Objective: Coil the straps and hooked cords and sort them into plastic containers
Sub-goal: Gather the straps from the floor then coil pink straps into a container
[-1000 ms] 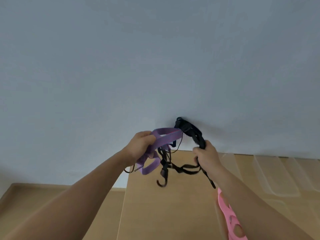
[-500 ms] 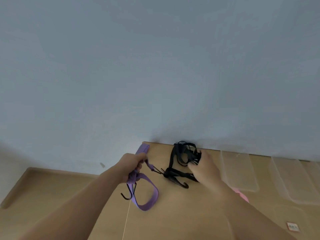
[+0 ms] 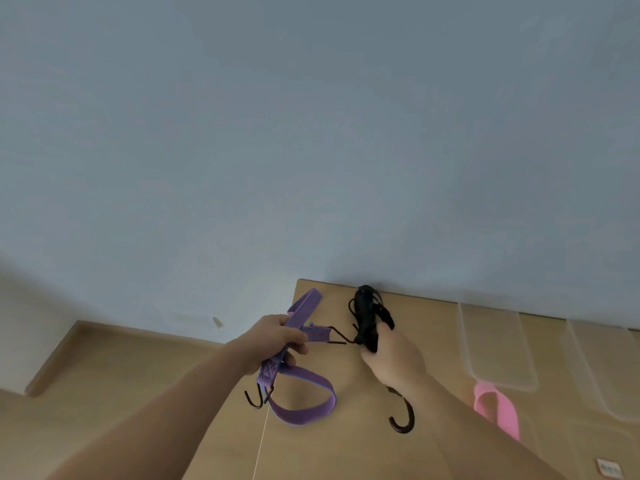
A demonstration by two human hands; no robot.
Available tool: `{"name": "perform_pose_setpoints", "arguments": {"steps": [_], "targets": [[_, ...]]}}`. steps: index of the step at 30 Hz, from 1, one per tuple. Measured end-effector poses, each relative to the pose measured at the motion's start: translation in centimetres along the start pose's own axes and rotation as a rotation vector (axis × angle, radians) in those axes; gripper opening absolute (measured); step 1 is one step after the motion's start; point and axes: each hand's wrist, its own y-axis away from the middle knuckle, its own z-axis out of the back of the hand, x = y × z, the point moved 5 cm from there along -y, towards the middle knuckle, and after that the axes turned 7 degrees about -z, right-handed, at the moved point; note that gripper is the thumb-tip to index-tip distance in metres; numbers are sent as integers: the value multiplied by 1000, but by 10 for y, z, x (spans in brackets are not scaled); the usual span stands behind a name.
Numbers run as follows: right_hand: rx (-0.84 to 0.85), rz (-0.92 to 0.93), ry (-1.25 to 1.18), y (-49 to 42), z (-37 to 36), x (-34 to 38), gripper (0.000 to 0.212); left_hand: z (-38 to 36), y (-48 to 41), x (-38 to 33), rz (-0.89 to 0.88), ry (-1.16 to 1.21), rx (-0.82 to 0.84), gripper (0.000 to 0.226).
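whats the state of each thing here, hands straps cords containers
left hand, grips purple strap
purple strap, uncoiled, loop lying on table
right hand, grips black cord
black cord, bunched, one hook loose
pink strap, loose on table, partly hidden
clear containers, look empty

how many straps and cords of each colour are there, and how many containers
purple hooked strap: 1
black hooked cord bundle: 1
pink strap: 1
clear plastic containers: 2 in view
total: 5
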Motion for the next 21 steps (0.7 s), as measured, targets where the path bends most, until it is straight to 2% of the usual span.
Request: {"name": "perform_pose_setpoints", "arguments": {"steps": [3,6,8,12,16,18,21], "targets": [[24,17,-386,4,28,5,17,0,2,-11,-42,-61,-62,6],[-15,54,-594,14,63,8,14,-5,3,-33,-117,-55,-169,5],[33,99,-679,23,74,15,17,-15,5,-51,-177,-3,-175,5],[101,179,-666,43,83,34,21,-52,11,-83,-226,194,-25,26],[82,190,-649,53,90,35,20,-73,18,-90,-222,236,36,33],[96,171,-796,58,94,32,15,-77,22,-90,-242,270,99,35],[63,133,-969,61,101,26,7,-82,31,-92,-353,153,194,37]]}}
